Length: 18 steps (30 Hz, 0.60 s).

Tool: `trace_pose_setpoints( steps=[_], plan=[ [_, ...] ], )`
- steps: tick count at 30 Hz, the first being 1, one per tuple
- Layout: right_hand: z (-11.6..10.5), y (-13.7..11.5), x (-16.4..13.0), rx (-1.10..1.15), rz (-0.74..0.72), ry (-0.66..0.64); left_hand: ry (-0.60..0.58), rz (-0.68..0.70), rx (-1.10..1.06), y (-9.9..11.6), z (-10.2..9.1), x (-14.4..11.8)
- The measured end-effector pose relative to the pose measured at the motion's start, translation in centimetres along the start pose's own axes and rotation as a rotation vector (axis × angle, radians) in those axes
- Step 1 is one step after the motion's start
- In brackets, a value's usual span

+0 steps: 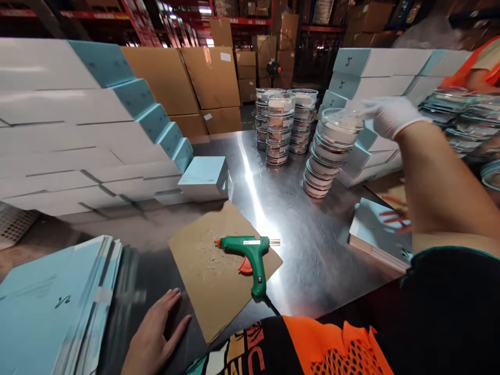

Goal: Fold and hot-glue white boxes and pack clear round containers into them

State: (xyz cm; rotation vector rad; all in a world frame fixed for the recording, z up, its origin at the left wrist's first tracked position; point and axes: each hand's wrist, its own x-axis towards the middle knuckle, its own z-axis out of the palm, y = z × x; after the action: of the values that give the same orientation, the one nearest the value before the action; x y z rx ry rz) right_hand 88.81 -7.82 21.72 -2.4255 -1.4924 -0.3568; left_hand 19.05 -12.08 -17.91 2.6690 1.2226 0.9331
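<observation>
My left hand (158,330) is bare and lies on the metal table with fingers and thumb apart, holding nothing. Beside it is a flat piece of cardboard (211,291), with a green hot glue gun (250,255) lying on it, orange nozzle to the left. My right hand (396,115), in a white glove, reaches out to the top of a stack of clear round containers (322,161). Its fingers are closed at the rim of the top container (339,125); they are partly blurred.
White and light-blue boxes (78,135) rise in steps at left; more boxes (386,67) stand at right. Flat light-blue cartons (50,297) lie front left, others (378,232) at right. Further container stacks (280,130) stand behind. A co-worker's orange sleeve (469,65) shows far right.
</observation>
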Motion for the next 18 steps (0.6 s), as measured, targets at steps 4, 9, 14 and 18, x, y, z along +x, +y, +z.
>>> trace_pose_setpoints(
  steps=[4, 9, 14, 18],
  plan=[
    [-4.4, -6.5, 2.2, -0.215, -0.074, 0.028, -0.001, -0.025, -0.022, 0.5, -0.1, 0.2],
    [0.6, -17.7, 8.0, -0.017, -0.223, 0.081, 0.027, -0.081, -0.075, 1.1, -0.4, 0.2],
    [10.2, -19.9, 12.8, 0.091, -0.124, 0.09, 0.068, -0.116, -0.085, 1.7, -0.6, 0.4],
    [13.3, -19.3, 15.1, 0.088, -0.08, 0.106, 0.081, -0.111, -0.056, 2.0, -0.7, 0.7]
  ],
)
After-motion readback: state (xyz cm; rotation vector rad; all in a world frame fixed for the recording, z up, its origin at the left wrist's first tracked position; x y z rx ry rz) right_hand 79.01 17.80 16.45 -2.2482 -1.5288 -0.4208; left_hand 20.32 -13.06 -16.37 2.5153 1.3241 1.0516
